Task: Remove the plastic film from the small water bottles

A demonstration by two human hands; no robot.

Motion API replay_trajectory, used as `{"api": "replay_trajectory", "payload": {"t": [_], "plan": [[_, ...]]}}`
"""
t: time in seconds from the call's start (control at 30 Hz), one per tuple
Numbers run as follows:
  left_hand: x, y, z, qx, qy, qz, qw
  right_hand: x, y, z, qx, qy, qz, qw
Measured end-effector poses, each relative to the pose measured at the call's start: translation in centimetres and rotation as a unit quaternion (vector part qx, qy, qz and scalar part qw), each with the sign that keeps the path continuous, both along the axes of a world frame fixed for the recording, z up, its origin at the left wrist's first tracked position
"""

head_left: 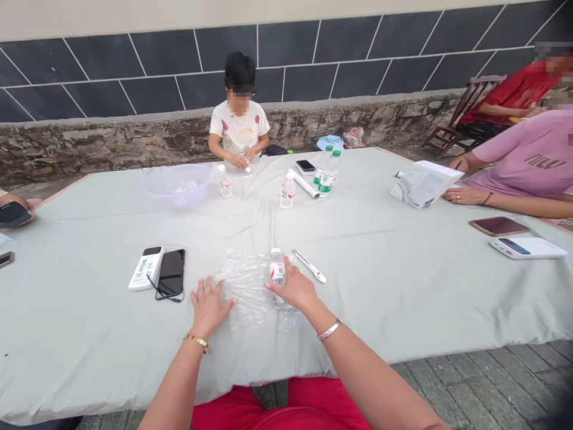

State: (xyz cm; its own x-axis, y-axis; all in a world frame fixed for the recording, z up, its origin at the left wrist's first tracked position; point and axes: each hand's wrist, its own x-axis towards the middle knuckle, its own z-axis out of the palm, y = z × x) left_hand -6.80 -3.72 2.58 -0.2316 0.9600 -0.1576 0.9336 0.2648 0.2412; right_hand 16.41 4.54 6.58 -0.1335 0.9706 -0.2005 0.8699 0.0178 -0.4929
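A sheet of clear plastic wrap (248, 286) lies crinkled on the cloth-covered table in front of me. My left hand (209, 307) rests palm down at the wrap's left edge, fingers spread. On the right part of the wrap is a small clear bottle (277, 269) with a white cap and a red and white label. My right hand (295, 286) is curled around the bottle's right side, thumb across its front. Just right of that hand lies a white utility knife (310, 266).
Left of my hands lie a white power bank (147, 269) and a black phone (171, 272). Farther back stand a clear purple basin (179, 194), small bottles (287, 190), a white roll (305, 184) and green-capped bottles (329, 173). Other people sit around the table.
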Motion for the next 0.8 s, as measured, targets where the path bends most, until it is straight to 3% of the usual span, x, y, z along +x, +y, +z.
{"api": "replay_trajectory", "payload": {"t": [0.1, 0.17, 0.23, 0.3, 0.33, 0.4, 0.5, 0.57, 0.67, 0.8], "plan": [[-0.6, 2.1, 1.3, -0.022, 0.002, -0.1, 0.995, 0.3, 0.6, 0.0, -0.067, 0.041, -0.006, 0.997], [-1.3, 3.1, 2.0, -0.037, 0.004, -0.131, 0.991, 1.3, 1.1, 0.0, -0.127, 0.162, -0.019, 0.978], [-2.2, 3.2, 2.4, -0.025, 0.023, -0.142, 0.989, 2.5, 1.5, 0.0, -0.2, 0.324, -0.013, 0.925], [-3.3, 2.3, 2.7, 0.003, 0.048, -0.147, 0.988, 3.1, 2.1, 0.1, -0.231, 0.436, 0.007, 0.87], [-3.9, 1.6, 2.8, 0.014, 0.056, -0.148, 0.987, 3.0, 2.6, 0.1, -0.217, 0.459, 0.012, 0.861], [-4.7, 0.2, 3.1, 0.017, 0.06, -0.144, 0.988, 2.2, 4.1, -0.1, -0.131, 0.465, 0.006, 0.876], [-4.9, -1.3, 3.9, -0.042, 0.036, -0.112, 0.992, -0.1, 7.1, -1.1, 0.049, 0.418, -0.027, 0.907], [-4.5, -1.6, 4.6, -0.081, 0.007, -0.074, 0.994, -1.4, 8.8, -2.0, 0.122, 0.368, -0.045, 0.921], [-3.7, -1.7, 5.6, -0.118, -0.052, -0.069, 0.989, -1.6, 9.6, -2.7, 0.155, 0.297, -0.042, 0.941], [-2.6, -2.1, 7.7, -0.135, -0.105, -0.142, 0.975, 0.2, 6.0, -1.2, 0.194, 0.229, -0.081, 0.95]]}}
